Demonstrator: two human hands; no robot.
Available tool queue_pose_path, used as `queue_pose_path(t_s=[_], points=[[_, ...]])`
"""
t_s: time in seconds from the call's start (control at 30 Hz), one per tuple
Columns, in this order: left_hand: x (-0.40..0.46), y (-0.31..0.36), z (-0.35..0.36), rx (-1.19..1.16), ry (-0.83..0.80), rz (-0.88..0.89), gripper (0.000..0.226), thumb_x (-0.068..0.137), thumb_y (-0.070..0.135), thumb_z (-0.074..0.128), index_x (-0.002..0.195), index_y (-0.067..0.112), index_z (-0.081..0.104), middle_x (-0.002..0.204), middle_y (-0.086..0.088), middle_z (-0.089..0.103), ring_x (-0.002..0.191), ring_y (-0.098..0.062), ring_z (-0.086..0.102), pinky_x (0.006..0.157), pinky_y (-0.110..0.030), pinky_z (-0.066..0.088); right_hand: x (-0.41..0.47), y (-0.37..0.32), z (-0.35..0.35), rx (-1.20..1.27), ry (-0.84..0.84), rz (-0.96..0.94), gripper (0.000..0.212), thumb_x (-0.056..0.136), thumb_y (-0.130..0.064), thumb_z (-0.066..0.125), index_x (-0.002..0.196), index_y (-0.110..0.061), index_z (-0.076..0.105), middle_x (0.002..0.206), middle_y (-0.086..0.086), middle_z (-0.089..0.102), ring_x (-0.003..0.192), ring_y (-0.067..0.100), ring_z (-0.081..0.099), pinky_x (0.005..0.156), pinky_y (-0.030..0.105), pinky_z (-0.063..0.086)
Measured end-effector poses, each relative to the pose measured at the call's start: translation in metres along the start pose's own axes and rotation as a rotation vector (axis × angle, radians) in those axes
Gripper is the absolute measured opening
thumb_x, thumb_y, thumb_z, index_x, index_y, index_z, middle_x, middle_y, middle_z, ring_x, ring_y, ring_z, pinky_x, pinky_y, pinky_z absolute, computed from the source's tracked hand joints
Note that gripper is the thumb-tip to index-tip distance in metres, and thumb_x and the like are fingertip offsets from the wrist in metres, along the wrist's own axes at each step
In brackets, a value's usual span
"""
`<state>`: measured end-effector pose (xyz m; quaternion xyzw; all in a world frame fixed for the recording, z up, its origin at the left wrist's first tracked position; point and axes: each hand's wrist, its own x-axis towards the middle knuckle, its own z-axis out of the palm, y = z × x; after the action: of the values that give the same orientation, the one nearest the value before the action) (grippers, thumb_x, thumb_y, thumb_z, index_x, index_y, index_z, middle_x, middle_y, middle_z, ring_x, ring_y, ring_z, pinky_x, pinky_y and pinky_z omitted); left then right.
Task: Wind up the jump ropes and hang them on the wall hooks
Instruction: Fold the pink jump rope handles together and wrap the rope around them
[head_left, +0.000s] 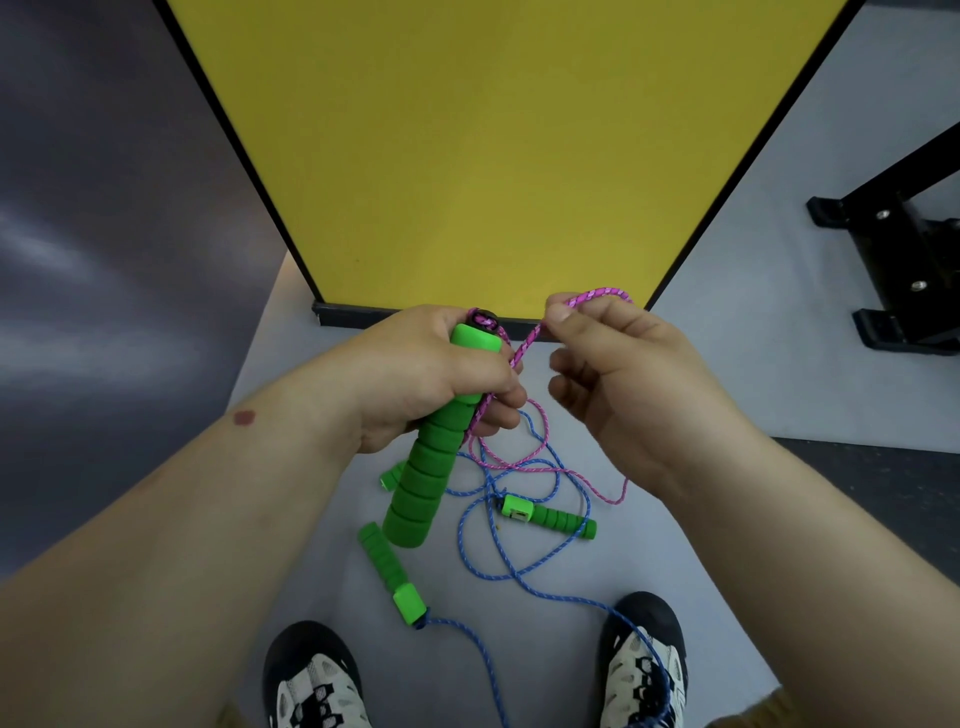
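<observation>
My left hand grips a green ribbed foam handle of the pink jump rope, handle pointing down. The pink rope runs from the handle's top to my right hand, which pinches it between thumb and forefinger, a short loop sticking out above the fingers. More pink rope hangs down and lies on the floor. A blue jump rope lies tangled on the floor with two green handles. Another green handle end peeks from behind the held one. No wall hooks are in view.
A yellow panel with a black frame stands straight ahead. A black metal stand base sits at the right. My two shoes are at the bottom; the blue rope crosses the right shoe. The floor is pale grey.
</observation>
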<state>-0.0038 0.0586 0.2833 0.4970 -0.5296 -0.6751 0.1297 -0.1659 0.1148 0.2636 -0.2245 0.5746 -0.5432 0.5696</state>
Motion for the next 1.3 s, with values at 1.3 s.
queue_pose_path(t_s=[1.3], points=[[0.003,-0.002,-0.002,0.026,-0.002,0.007,0.021,0.087,-0.005,0.068,0.107,-0.005,0.064,0.083,-0.018,0.074,0.074,-0.028,0.074,0.088,-0.049,0.06,-0.002,0.004,0.001,-0.13,-0.114,0.066,0.006,0.092,-0.014,0.07,0.096,-0.012,0.074,0.079,0.0,0.065,0.063,0.008,0.056,0.061,0.024,0.049]])
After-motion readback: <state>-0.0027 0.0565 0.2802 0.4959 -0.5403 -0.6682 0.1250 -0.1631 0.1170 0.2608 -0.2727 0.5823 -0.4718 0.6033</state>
